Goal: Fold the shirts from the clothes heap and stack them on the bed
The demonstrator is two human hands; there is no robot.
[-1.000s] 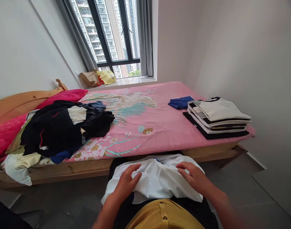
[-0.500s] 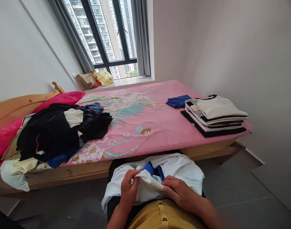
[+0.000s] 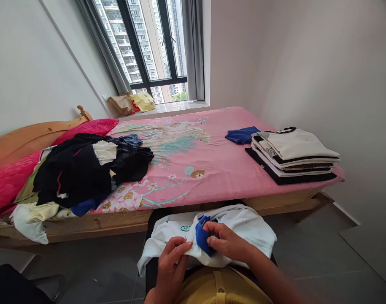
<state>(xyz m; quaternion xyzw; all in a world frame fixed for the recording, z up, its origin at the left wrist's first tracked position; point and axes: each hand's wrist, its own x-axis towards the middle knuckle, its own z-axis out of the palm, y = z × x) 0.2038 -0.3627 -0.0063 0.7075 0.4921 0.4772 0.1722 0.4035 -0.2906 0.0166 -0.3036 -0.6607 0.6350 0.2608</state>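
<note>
A white shirt (image 3: 246, 223) with a blue collar (image 3: 203, 236) and a small green round logo lies crumpled across my lap. My left hand (image 3: 173, 261) pinches the white cloth just left of the collar. With thumb and fingers, my right hand (image 3: 226, 240) grips the blue collar. Parts of the shirt are bunched, so its full outline is hidden.
The bed (image 3: 211, 169) with a pink patterned sheet stands ahead. On its left is a heap of dark and light clothes (image 3: 82, 169); on its right, a stack of folded shirts (image 3: 297, 152) beside a blue folded garment (image 3: 241, 135). A dark chair (image 3: 15, 283) is at lower left.
My right hand has moved left and up from the white cloth onto the blue collar. The green logo is now uncovered, and my left hand has shifted slightly lower.
</note>
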